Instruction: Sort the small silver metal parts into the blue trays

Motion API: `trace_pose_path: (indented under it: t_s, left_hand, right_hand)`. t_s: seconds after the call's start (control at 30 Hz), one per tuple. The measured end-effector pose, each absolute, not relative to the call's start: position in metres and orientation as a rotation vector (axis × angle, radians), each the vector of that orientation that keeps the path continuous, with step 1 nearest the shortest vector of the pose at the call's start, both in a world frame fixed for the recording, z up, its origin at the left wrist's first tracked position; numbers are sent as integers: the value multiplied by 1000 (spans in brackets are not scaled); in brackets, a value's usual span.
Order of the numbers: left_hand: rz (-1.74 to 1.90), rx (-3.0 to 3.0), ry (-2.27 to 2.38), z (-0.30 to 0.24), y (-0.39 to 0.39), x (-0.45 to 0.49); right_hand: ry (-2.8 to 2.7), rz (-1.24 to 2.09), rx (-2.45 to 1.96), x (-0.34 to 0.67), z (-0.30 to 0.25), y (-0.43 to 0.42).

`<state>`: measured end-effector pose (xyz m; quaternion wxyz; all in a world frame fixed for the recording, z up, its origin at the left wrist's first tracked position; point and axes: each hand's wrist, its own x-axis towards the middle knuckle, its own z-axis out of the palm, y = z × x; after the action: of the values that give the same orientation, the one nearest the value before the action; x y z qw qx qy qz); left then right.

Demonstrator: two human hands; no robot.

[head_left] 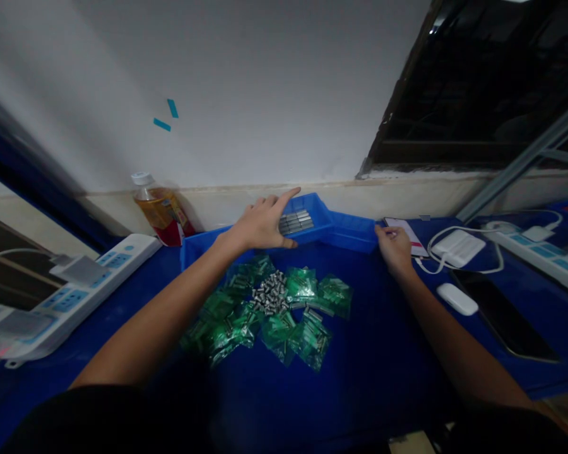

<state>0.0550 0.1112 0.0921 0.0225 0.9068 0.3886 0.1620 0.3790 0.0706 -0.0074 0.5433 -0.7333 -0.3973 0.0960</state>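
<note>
My left hand (264, 224) reaches over a blue plastic bin (319, 211), its thumb and forefinger spread wide apart. Beside the palm, a row of short silver metal cylinders (297, 221) lies in that bin. At the far right end of an adjoining blue bin (353, 232), my right hand (396, 247) has its fingers closed at the corner. In front of the bins, a heap of small metal screw-like pieces (269, 293) sits among several green-tinted clear bags (312, 337) with metal parts inside. Part of the left bin is hidden behind my left hand and forearm.
A drink bottle (163, 211) stands by the wall, next to a white power strip (82, 293). At right are a lit phone (409, 236), a white charger with cable (457, 247), a white earbud case (457, 299) and a dark phone (504, 315) on the blue table (369, 372).
</note>
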Motion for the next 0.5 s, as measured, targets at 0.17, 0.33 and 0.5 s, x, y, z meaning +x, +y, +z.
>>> trace_pose_path:
  t_s: [0.17,0.33,0.5]
  left_hand:
    - [538,2767,946,112,59,49]
    - [546,2818,909,98,25,48]
    - [574,2908,849,85,10,44]
  right_hand:
    - [-1028,235,-1497,332,25,26]
    - [-1049,1053,-1191,261,42,-29]
    - [-846,1305,-1168,232,48,-38]
